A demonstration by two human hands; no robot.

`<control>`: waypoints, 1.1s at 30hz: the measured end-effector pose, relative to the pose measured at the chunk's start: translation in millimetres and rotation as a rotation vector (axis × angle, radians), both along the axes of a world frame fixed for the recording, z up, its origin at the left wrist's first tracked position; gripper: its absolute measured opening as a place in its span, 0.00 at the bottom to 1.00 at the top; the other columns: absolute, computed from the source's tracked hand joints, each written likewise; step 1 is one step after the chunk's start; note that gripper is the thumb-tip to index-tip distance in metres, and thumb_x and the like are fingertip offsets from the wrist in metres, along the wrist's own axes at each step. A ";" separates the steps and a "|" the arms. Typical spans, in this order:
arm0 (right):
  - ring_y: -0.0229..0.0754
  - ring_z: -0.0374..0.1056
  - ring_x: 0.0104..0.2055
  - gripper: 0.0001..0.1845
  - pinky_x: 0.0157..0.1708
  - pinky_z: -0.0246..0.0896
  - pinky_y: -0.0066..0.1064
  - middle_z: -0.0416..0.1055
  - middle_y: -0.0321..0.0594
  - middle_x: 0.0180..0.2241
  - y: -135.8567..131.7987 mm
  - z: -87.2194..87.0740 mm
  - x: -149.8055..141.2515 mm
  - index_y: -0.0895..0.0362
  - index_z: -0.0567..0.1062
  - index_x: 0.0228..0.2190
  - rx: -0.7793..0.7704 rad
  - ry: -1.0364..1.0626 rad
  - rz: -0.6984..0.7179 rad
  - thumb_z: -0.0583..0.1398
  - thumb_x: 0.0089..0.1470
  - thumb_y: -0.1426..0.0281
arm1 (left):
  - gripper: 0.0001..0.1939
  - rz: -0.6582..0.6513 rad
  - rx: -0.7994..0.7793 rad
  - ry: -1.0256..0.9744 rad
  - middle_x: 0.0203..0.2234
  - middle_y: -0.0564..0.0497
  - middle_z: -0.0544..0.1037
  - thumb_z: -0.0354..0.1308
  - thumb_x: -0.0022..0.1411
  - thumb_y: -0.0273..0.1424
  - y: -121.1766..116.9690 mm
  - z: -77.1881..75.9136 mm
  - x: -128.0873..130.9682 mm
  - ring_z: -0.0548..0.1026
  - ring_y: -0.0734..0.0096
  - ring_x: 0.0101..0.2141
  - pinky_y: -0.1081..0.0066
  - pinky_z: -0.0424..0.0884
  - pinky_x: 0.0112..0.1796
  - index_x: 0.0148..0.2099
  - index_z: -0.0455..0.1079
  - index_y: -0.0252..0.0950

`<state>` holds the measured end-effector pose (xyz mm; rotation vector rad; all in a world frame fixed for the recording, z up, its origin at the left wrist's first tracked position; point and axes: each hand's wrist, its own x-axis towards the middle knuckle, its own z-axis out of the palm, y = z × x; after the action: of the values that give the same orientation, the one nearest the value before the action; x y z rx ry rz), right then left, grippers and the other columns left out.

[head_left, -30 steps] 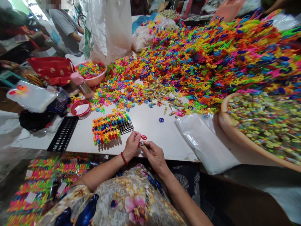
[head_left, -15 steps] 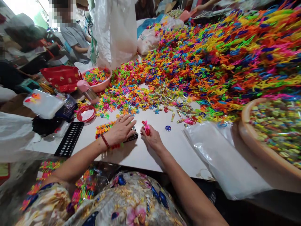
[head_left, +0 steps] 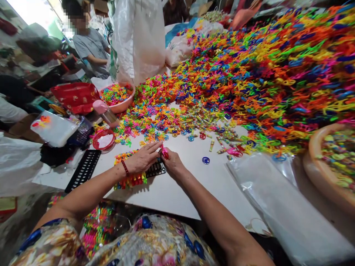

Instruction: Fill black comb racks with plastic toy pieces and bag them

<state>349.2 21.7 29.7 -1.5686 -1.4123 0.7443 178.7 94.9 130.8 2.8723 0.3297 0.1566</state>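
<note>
My left hand (head_left: 142, 159) lies flat, fingers stretched, on a black grid tray (head_left: 156, 169) that is largely filled with rows of bright plastic toy pieces (head_left: 130, 180). My right hand (head_left: 171, 162) is closed in a pinch on a small pink plastic toy piece (head_left: 164, 152) and holds it at the tray's right end, beside the left fingertips. A red bead bracelet (head_left: 124, 167) is on my left wrist. A huge heap of multicoloured plastic pieces (head_left: 249, 70) covers the far and right side of the white table (head_left: 183, 184).
An empty black grid tray (head_left: 83, 170) lies at the left. A small red basket (head_left: 103, 139), a pink bowl of pieces (head_left: 118, 96), a red bag (head_left: 74, 96) and clear plastic bags (head_left: 277, 199) surround the work spot. A large basin (head_left: 330, 162) stands at right. Another person (head_left: 88, 44) sits far left.
Both hands moved from the table's near edge up to the filled tray. The left hand opened flat on it. The right hand carried the pink piece to the tray's right end.
</note>
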 end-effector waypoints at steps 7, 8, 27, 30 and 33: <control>0.39 0.65 0.30 0.07 0.32 0.54 0.27 0.75 0.40 0.31 4.7 2.3 5.0 0.58 0.72 0.38 -0.011 -0.207 0.082 0.54 0.58 0.72 | 0.11 -0.004 -0.017 0.012 0.69 0.43 0.52 0.49 0.69 0.29 0.2 -0.4 -0.5 0.46 0.60 0.69 0.51 0.52 0.65 0.51 0.66 0.36; 0.39 0.65 0.30 0.08 0.32 0.54 0.27 0.75 0.41 0.31 5.3 2.7 5.1 0.58 0.72 0.37 -0.011 -0.230 0.091 0.54 0.58 0.73 | 0.11 -0.006 -0.021 0.013 0.69 0.42 0.52 0.49 0.69 0.29 -0.1 -0.2 -0.8 0.45 0.60 0.69 0.51 0.52 0.65 0.52 0.65 0.36; 0.46 0.67 0.40 0.11 0.43 0.62 0.35 0.74 0.48 0.38 10.5 -15.2 -1.4 0.60 0.73 0.38 0.031 -0.279 0.122 0.52 0.57 0.74 | 0.32 0.019 0.022 0.145 0.70 0.41 0.46 0.49 0.68 0.36 1.9 -3.3 -0.6 0.40 0.62 0.70 0.56 0.46 0.66 0.70 0.45 0.36; 0.45 0.66 0.40 0.11 0.44 0.62 0.35 0.74 0.48 0.38 9.4 -13.9 -6.1 0.60 0.74 0.37 0.034 -0.250 0.109 0.52 0.56 0.76 | 0.34 0.022 0.066 0.156 0.70 0.41 0.44 0.50 0.68 0.37 -1.9 -2.9 -2.0 0.37 0.61 0.70 0.56 0.45 0.66 0.71 0.42 0.35; 0.42 0.67 0.37 0.12 0.41 0.63 0.32 0.74 0.43 0.36 2.1 -5.3 -5.2 0.58 0.74 0.36 0.038 -0.269 0.095 0.52 0.56 0.77 | 0.35 0.023 0.120 0.153 0.71 0.41 0.41 0.49 0.68 0.37 -3.5 -4.6 -3.6 0.38 0.58 0.70 0.56 0.45 0.65 0.71 0.41 0.36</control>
<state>344.0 23.7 24.4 -1.6266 -1.6957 0.5719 175.1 91.4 126.2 3.0071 0.3948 -0.0416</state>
